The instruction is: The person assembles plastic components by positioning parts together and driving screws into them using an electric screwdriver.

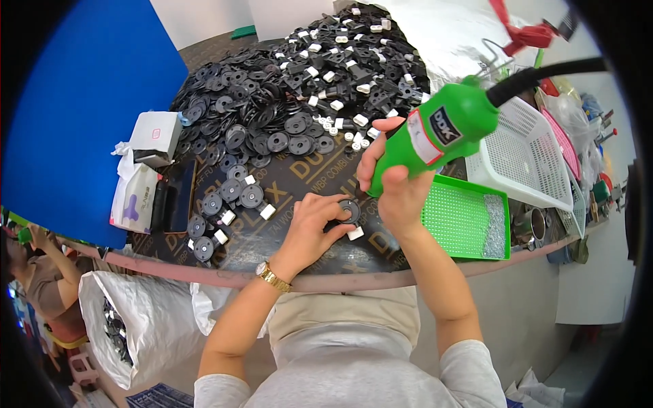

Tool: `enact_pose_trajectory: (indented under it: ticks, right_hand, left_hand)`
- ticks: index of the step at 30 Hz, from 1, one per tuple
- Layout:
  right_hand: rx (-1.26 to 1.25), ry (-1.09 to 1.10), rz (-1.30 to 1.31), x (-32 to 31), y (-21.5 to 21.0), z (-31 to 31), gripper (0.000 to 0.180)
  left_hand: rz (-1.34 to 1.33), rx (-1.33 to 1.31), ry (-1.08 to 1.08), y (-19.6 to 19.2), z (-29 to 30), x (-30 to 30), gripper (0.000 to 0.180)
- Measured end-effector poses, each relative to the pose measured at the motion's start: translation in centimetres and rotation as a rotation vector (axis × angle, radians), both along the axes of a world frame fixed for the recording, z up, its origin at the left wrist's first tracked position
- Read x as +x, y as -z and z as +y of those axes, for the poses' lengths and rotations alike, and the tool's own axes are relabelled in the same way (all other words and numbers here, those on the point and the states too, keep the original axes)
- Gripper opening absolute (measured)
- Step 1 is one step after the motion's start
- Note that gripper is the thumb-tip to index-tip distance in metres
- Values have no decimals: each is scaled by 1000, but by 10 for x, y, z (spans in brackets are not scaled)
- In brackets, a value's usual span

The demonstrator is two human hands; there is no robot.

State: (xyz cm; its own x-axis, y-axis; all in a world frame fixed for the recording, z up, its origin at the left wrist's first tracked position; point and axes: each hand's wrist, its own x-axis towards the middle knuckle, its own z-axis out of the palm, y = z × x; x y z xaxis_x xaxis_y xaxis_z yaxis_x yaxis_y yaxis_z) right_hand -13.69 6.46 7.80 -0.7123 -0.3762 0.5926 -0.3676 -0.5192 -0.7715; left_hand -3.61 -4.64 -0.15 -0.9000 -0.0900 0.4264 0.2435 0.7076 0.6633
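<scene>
My right hand (403, 197) is wrapped round a green electric screwdriver (435, 132) with a black cable leading off to the upper right. The tool points down beside a small black disc (349, 212); its tip is mostly hidden by my fingers. My left hand (314, 228) pinches that disc against the dark tabletop. A white block (356, 233) sticks out from the disc's near side. Left of my left hand lie several black discs (212, 203) joined to white-ended pieces. To the right is a green tray (449, 217) with small silvery screws (496, 224) at its right end.
Heaps of loose black discs (238, 102) and black parts with white ends (340, 61) cover the table's back. Right of the tray stands a white basket (524, 149). Boxes (155, 136) sit at the left. A white sack (146, 319) stands below the table's edge; another person (51, 285) is far left.
</scene>
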Motion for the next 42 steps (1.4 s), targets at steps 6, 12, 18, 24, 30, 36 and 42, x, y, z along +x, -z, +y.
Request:
enact_pose_trajectory:
  ticks: [6,12,18,24,30,36,42]
  right_hand:
    - [30,2,34,-2,11,-11,73]
    - [70,-117,-28,-6,13,-19,60]
    - [146,-97,-76,-1,18,-20,40]
    - [264,-22,-210,8,9,-19,43]
    - [213,113,23,9,9,-16,41]
    - [29,197,14,-3,-20,51,73]
    - [129,278,-35,-1,4,113,81]
  left_hand:
    - [-30,-26,0,-2,-3,1,23]
    - [2,-37,9,-3,-2,-1,23]
    - [4,33,-17,0,2,1,22]
    - [56,-30,-51,3,6,0,20]
    - [90,-159,-13,-2,8,-2,16]
    - [49,-134,-38,-3,3,2,17]
    - [44,-94,5,-5,4,-3,20]
